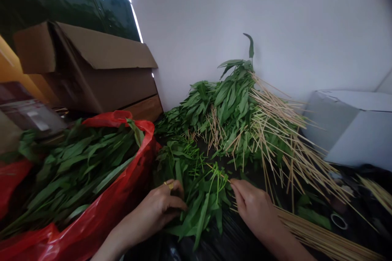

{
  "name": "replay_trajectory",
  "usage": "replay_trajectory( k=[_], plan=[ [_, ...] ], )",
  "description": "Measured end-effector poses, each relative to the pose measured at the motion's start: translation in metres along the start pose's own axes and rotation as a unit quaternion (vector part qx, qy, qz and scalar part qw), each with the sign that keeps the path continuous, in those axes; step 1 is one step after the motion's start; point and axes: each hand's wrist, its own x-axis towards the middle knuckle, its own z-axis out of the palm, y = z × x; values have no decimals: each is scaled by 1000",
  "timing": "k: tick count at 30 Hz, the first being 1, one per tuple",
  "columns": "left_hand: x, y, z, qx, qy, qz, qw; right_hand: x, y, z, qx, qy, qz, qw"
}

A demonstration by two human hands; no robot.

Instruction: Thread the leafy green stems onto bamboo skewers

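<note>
My right hand (pixel 255 208) pinches a thin bamboo skewer (pixel 226 178) between thumb and fingers. The skewer's far part runs into the green stems of a leafy bunch (pixel 203 208) in front of me. At the left edge of that bunch is my left hand (pixel 163 202), a gold-coloured ring on one finger. Its fingers are loosely bent and apart, close to the leaves, with nothing visible between them. More loose skewers (pixel 318 232) lie in a bundle under and beside my right forearm. Behind, a large heap of skewered leafy greens (pixel 235 98) leans against the wall, sticks pointing right.
A red plastic bag (pixel 139 163) full of long-leaved greens (pixel 76 167) stands at the left. Behind it is an open cardboard box (pixel 113 85). A white box (pixel 352 122) sits at the right. Black plastic sheeting (pixel 226 240) covers the work surface, with a ring-shaped object (pixel 339 221) on it.
</note>
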Motion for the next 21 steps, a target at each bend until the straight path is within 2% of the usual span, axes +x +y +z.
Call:
replay_trajectory(
  k=[2,5,8,11,13,16,19,21],
  plan=[
    [5,-3,3,-43,8,-2,999,1,0,0,-4,2,4,1000],
    [20,-4,-2,-190,42,-1,981,2,0,0,-7,1,7,1000],
    [47,-2,-15,-352,112,-27,929,2,1,0,-5,-5,10,1000],
    [84,0,-21,-453,162,-53,875,1,2,1,-2,-5,12,1000],
    [107,-2,-14,-473,163,-58,864,1,3,2,-2,1,10,1000],
    [128,-12,10,-480,193,-87,851,1,4,2,-6,6,8,1000],
    [132,-23,32,-485,236,-124,833,1,5,2,-10,2,14,1000],
    [129,-27,40,-483,246,-124,831,1,5,2,-10,-1,18,1000]
  ],
)
